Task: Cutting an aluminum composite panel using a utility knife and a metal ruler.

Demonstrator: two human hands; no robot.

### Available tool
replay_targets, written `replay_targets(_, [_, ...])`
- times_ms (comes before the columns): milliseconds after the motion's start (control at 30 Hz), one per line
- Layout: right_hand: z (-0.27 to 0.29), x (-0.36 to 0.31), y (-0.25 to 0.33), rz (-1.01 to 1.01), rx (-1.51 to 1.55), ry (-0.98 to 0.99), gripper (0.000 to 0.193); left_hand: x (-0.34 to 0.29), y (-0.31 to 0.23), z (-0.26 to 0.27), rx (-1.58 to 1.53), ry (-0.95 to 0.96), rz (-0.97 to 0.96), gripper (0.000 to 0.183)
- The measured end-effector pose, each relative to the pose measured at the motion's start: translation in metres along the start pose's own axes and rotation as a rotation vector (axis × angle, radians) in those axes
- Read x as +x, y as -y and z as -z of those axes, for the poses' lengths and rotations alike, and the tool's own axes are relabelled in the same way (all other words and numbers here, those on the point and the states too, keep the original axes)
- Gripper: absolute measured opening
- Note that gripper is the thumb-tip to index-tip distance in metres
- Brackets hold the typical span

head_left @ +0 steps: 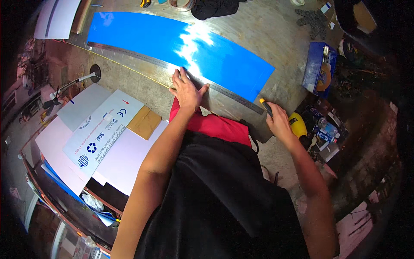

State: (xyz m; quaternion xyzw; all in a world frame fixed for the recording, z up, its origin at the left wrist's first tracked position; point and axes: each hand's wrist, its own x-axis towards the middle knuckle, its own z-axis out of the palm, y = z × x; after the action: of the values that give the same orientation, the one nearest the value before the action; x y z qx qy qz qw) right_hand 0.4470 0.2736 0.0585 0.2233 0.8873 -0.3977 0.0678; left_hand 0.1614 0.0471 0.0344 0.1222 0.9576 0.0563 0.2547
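Observation:
A long blue sheet (pixel 142 36) lies across the metal table (pixel 267 39), with a bright glare near its middle. Along its near edge runs a long steel ruler (pixel 235 97). My left hand (pixel 187 91) presses down at the middle of the ruler, fingers spread. In my right hand (pixel 279 122) is a yellow-and-black utility knife (pixel 268 108), held closed in the fingers. Its front end points at the ruler's right end, beside the sheet's near right corner. Whether the blade touches anything is too small to tell.
A blue bin (pixel 314 71) holding a tape roll stands at the table's right, with a yellow bottle (pixel 297 125) nearer me. Dark gloves (pixel 311 21) and a black cloth (pixel 213 7) lie at the far side. Printed panels (pixel 103 129) and a brown block (pixel 144 123) lie at left.

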Motion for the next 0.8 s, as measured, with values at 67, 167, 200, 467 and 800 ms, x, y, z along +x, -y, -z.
replay_targets(67, [-0.017,-0.005,-0.005,-0.117,0.078,-0.019,0.045,-0.002,0.014,-0.004,-0.017,-0.049,-0.066,0.125])
replay_targets(167, [-0.041,-0.007,0.0,-0.284,0.135,-0.067,0.04,-0.002,0.03,-0.001,0.071,-0.082,-0.261,0.105])
replay_targets(200, [-0.048,-0.005,0.004,-0.334,0.112,-0.099,0.039,-0.001,0.035,-0.001,0.081,-0.088,-0.264,0.105])
replay_targets(467, [-0.068,-0.009,0.014,-0.327,0.085,-0.266,0.042,0.018,0.062,0.011,0.133,-0.148,-0.311,0.097])
replay_targets(800, [-0.074,-0.011,0.013,-0.341,0.077,-0.236,0.042,0.067,0.106,0.038,0.139,-0.261,-0.34,0.085])
